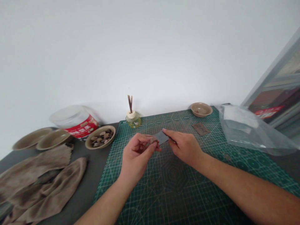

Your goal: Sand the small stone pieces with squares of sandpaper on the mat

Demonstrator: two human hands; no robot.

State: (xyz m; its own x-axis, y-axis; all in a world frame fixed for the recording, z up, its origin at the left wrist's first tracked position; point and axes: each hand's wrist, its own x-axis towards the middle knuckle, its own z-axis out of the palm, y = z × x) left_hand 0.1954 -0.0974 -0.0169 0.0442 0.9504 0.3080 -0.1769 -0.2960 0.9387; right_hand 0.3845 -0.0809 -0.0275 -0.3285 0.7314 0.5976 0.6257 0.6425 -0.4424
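Observation:
Over the middle of a green cutting mat (142,193), both hands meet. My left hand (138,153) pinches a small brown piece (153,141) that looks like a pebble or nut; my fingers partly cover it. My right hand (185,145) grips a grey sheet (161,137) that looks like sandpaper, its free end touching or close beside the brown piece. Farther right on the mat lies a brown worn rectangle (201,128), similar in size to the sheet. A bowl of several small brown and dark pieces (102,138) stands to the left of the mat.
A reed diffuser (133,119) stands at the mat's back edge. Back right is a shallow bowl (201,110), beside a clear plastic bag (248,131). Leftward are a red-labelled tub (81,125), two tan bowls (53,140) and a crumpled brown cloth (53,187). A white wall (150,56) rises behind.

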